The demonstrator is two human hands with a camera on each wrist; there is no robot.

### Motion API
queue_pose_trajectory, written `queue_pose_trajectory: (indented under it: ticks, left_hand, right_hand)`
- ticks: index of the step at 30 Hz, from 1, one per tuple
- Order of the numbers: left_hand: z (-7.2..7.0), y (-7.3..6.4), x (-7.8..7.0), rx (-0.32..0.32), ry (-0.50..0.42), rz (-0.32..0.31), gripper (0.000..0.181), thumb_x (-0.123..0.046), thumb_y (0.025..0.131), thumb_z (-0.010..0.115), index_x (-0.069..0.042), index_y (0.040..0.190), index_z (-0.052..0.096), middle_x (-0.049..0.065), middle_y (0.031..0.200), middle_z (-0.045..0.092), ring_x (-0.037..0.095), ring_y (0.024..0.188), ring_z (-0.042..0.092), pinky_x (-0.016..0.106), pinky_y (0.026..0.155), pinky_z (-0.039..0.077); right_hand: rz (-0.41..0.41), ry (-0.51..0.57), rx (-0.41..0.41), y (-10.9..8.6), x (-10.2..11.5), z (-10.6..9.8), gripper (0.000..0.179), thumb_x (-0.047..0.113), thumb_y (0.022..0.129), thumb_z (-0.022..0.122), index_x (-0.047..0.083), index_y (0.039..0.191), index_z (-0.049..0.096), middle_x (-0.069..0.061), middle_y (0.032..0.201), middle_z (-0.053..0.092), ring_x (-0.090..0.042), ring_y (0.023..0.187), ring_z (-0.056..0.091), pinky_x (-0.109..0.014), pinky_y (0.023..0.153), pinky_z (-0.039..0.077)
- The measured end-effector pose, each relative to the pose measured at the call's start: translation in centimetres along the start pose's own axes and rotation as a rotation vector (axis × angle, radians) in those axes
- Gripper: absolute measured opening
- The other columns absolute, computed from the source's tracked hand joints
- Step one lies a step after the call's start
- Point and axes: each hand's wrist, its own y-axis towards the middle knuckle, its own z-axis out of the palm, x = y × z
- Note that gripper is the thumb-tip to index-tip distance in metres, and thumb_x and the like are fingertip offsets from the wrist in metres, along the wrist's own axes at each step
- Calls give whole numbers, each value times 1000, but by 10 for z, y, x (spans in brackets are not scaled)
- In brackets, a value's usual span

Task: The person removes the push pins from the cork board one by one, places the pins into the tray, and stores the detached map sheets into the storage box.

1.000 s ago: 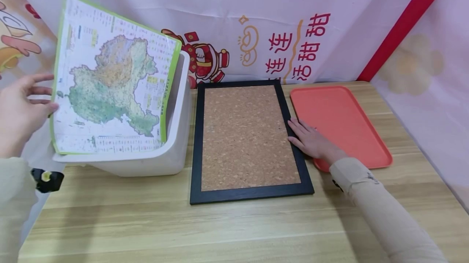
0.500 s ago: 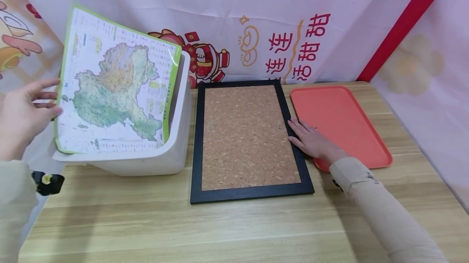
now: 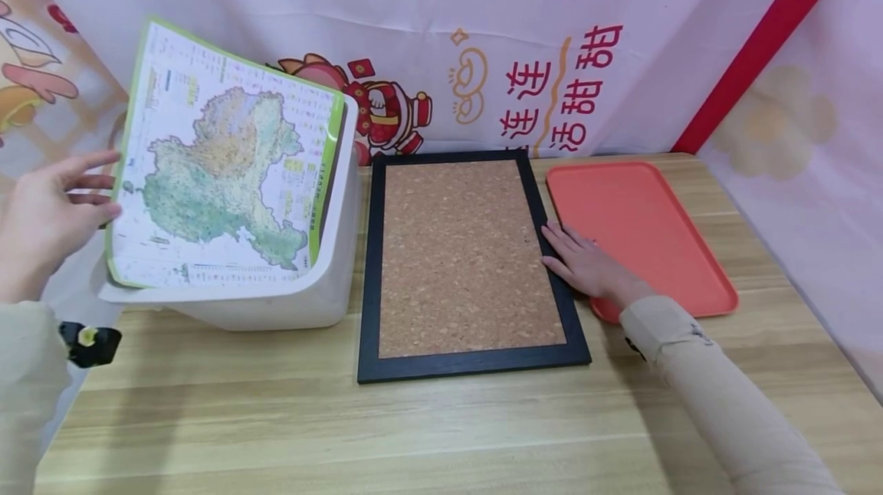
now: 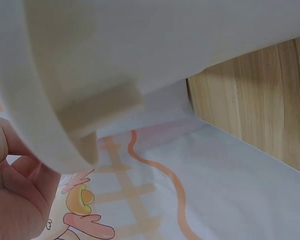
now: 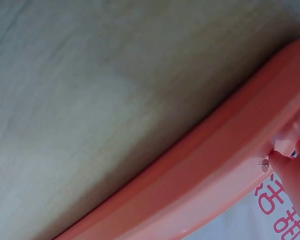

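Observation:
My left hand (image 3: 51, 215) holds the left edge of a green-bordered map sheet (image 3: 221, 165) between thumb and fingers. The sheet leans up out of a white plastic bin (image 3: 276, 315), its lower part at the rim. In the left wrist view, the bin's rim (image 4: 40, 110) hides part of the hand (image 4: 15, 190). My right hand (image 3: 593, 269) rests with straight fingers on the right side of a black-framed cork board (image 3: 472, 257). Under its wrist lies a red tray (image 3: 641, 227). A small pin-like thing (image 5: 264, 165) sits by the right hand's fingers (image 5: 292, 165) in the right wrist view.
The wooden table (image 3: 414, 434) carries the bin at left, the board in the middle and the tray at right. A printed white and red cloth (image 3: 538, 35) hangs behind and along the sides.
The map sheet has moved down and slightly right, deeper over the bin, with my left hand following rightward. My right hand and the cork board stay put.

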Motion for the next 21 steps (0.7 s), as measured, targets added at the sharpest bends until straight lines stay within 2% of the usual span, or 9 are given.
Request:
queue_pose_trajectory:
  ticks: [10,14,15,17,21]
  left_hand:
    - [0,1,3,29,4,32,60,2,94,46,-10,150,28,34,134,41,-5,76,39,3,54,32]
    - [1,2,4,38,8,32,60,3,94,46,-9,150,28,35,135,41,11,85,44,3,54,32]
    - [1,2,4,41,15,29,59,3,94,46,-8,150,29,34,135,41,9,84,42,3,54,32]
    - [1,2,3,47,14,28,60,3,93,45,-8,150,28,35,135,40,17,88,45,3,54,31]
    - [-1,-2,0,59,9,34,61,4,93,44,-8,150,27,36,134,40,19,89,46,4,54,31]
  right_hand:
    - [-2,-1,2,1,0,0,69,51,102,25,14,155,3,-11,163,1,-37,149,1,-65,115,10]
    - [-5,-3,-1,1,0,0,68,51,102,26,14,155,4,-11,163,1,-37,149,2,-65,114,11]
    - [-5,-3,-1,1,0,0,68,51,102,26,14,155,4,-11,163,1,-37,149,2,-65,114,11]
    - [-6,-3,-1,0,1,-1,68,51,102,26,14,155,4,-11,163,1,-37,149,2,-65,115,11]
    - [-7,-4,1,0,1,-1,68,51,102,25,14,155,4,-11,163,1,-37,149,2,-65,115,11]
